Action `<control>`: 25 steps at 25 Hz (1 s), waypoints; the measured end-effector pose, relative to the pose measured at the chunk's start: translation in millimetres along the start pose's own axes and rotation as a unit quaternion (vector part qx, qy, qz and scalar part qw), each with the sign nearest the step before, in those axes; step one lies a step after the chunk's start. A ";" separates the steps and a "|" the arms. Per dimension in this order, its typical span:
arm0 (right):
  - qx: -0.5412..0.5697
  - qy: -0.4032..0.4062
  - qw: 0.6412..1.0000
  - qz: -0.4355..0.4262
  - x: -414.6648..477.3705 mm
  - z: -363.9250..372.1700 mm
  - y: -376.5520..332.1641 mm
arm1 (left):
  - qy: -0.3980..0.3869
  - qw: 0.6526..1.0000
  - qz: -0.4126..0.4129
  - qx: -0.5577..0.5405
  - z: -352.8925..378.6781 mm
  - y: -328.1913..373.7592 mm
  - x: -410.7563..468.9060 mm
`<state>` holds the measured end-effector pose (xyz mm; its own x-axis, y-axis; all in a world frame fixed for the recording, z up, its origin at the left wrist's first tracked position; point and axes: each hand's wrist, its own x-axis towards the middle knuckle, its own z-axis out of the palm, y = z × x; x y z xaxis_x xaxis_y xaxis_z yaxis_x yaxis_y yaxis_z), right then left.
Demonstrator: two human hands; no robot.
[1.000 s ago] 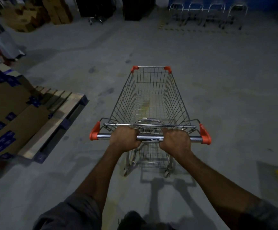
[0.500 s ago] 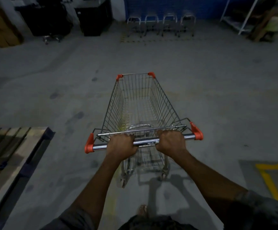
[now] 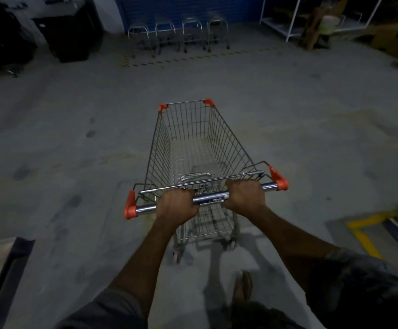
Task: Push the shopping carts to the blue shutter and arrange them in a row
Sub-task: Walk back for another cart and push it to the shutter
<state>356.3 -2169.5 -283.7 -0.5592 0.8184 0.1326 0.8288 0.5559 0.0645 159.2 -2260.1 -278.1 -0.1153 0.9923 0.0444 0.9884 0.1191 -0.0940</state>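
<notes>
**A:** What lies around the cart?

**B:** Far ahead of it, four parked carts stand side by side against the blue shutter. Black bins sit ahead-left of it and a white rack ahead-right. A pallet lies behind-left, yellow floor lines behind-right. Grey floor stretches from the cart to that row.

**A:** Which way does it point?

**B:** Its long axis runs away from the person, nose toward the parked carts.

**A:** The hands?

**B:** The left hand and right hand grip the handle bar, fingers curled round it.
</notes>
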 end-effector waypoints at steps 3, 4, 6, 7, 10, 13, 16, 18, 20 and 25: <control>-0.009 0.030 0.999 0.008 38.8 15.5 18.0 | 0.008 0.999 0.025 0.028 6.0 -4.4 49.6; -0.013 0.036 0.999 0.011 52.5 21.0 25.1 | 0.008 0.999 0.032 0.028 7.6 -6.1 67.1; -0.022 0.044 0.999 0.017 84.0 34.7 40.6 | 0.007 0.999 0.045 0.025 13.2 -9.9 105.7; -0.026 0.044 0.999 0.019 99.5 40.1 48.0 | 0.006 0.998 0.052 0.030 14.7 -11.3 123.8; -0.015 0.062 0.998 0.024 152.3 50.8 74.6 | 0.014 0.997 0.057 0.045 21.2 -14.7 187.4; -0.006 0.079 0.997 0.018 203.6 59.4 101.2 | 0.025 0.997 0.053 0.047 23.5 -15.6 250.2; -0.012 0.067 0.997 0.023 253.9 68.5 130.1 | 0.017 0.996 0.065 0.050 22.7 -12.9 313.5; -0.017 0.050 0.998 0.033 286.2 70.9 147.5 | 0.000 0.997 0.072 0.042 19.3 -11.3 354.8; -0.020 0.037 0.998 0.044 318.4 74.7 165.3 | -0.025 0.997 0.073 0.021 17.2 -9.9 398.3; -0.015 0.002 0.998 0.063 398.1 86.0 210.7 | -0.131 0.986 0.055 -0.088 25.4 -11.1 509.8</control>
<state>306.5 -1714.0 -302.4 -0.4510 0.8807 0.1448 0.8925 0.4445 0.0765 86.9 -1754.7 -279.7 -0.0047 0.9760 -0.2177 0.9955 0.0252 0.0915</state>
